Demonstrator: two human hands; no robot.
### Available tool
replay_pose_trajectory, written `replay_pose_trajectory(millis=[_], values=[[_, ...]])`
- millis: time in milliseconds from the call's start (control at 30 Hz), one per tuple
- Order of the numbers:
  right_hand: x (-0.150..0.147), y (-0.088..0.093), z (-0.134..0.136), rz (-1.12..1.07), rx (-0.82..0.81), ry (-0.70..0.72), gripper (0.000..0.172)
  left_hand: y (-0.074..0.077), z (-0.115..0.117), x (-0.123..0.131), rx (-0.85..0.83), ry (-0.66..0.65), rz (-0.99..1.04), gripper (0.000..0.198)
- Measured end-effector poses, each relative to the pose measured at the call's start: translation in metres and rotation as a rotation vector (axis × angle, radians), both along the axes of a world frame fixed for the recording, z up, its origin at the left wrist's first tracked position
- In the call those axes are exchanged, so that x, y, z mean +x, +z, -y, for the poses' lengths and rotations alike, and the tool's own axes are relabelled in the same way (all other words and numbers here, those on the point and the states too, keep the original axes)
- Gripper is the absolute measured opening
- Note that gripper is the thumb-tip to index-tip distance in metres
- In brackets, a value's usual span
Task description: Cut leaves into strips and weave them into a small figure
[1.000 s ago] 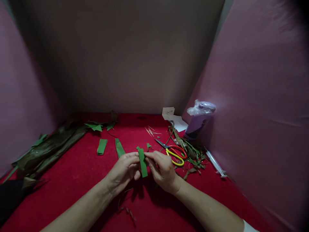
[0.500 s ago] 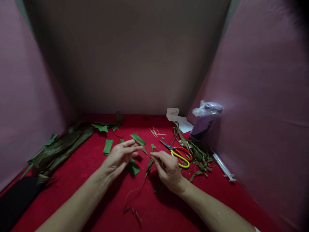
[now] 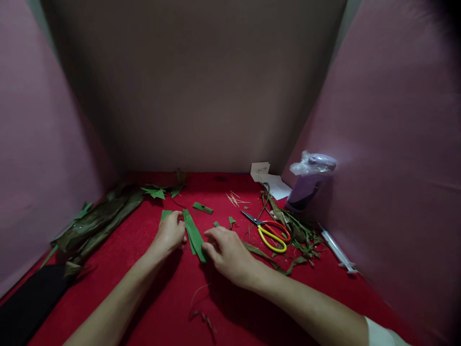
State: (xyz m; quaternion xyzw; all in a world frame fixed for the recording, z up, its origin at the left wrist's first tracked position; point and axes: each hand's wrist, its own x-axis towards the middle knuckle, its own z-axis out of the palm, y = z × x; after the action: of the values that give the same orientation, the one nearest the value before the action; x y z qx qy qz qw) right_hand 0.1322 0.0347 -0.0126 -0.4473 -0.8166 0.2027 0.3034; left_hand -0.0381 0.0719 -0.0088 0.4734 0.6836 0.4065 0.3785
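Green leaf strips (image 3: pixel 194 236) lie between my hands on the red cloth. My left hand (image 3: pixel 172 231) is at their upper left end, its fingers curled; what it grips, if anything, is hidden. Beside the lower right end is my right hand (image 3: pixel 225 252), thumb and forefinger apart, fingertips next to the strip. Farther back, a short green piece with a dark hole (image 3: pixel 203 208) rests on the cloth. Another green piece (image 3: pixel 165 214) is partly behind my left hand. Scissors with red and yellow handles (image 3: pixel 271 234) lie to the right.
Brown leaves (image 3: pixel 101 221) and a black item (image 3: pixel 34 300) are at left. Toothpicks (image 3: pixel 236 199), paper (image 3: pixel 274 186), stems (image 3: pixel 297 238), a purple bottle (image 3: pixel 304 190) and a syringe (image 3: pixel 337 252) stand or lie back and right. Pink walls (image 3: pixel 396 144) flank the cloth.
The short green piece has left my left hand and lies on the cloth. My right hand has let go of the dry strip and moved left. Both hands are now at the long green strips.
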Motion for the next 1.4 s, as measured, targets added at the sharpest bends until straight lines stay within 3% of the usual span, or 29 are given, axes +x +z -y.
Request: replay_pose_trajectory(millis=[167, 300, 400, 600, 800, 967, 1133, 1400], values=[[-0.032, -0.012, -0.030, 0.035, -0.160, -0.137, 0.021, -0.002, -0.002, -0.002, -0.054, -0.040, 0.073, 0.032], [-0.039, -0.022, -0.039, 0.006, -0.208, -0.189, 0.015, -0.001, -0.001, 0.000, -0.083, -0.049, 0.146, 0.019], [-0.037, -0.023, -0.036, -0.023, -0.233, -0.204, 0.012, -0.001, -0.001, 0.001, -0.093, -0.068, 0.189, 0.007], [-0.036, -0.016, -0.031, -0.088, -0.252, -0.241, 0.005, -0.003, 0.003, 0.002, -0.107, -0.150, 0.207, 0.021], [-0.031, -0.012, -0.034, -0.206, -0.279, -0.216, 0.006, 0.002, 0.008, 0.008, -0.009, -0.159, 0.276, 0.025], [-0.010, -0.007, -0.022, -0.316, -0.293, -0.221, 0.006, 0.002, 0.018, 0.024, 0.035, -0.188, 0.394, 0.027], [0.005, -0.015, -0.010, -0.443, -0.368, -0.222, 0.008, -0.002, 0.029, 0.043, 0.029, -0.219, 0.488, 0.027], [-0.002, -0.017, -0.012, -0.581, -0.439, -0.163, 0.008, 0.005, 0.028, 0.041, 0.046, -0.156, 0.613, 0.029]])
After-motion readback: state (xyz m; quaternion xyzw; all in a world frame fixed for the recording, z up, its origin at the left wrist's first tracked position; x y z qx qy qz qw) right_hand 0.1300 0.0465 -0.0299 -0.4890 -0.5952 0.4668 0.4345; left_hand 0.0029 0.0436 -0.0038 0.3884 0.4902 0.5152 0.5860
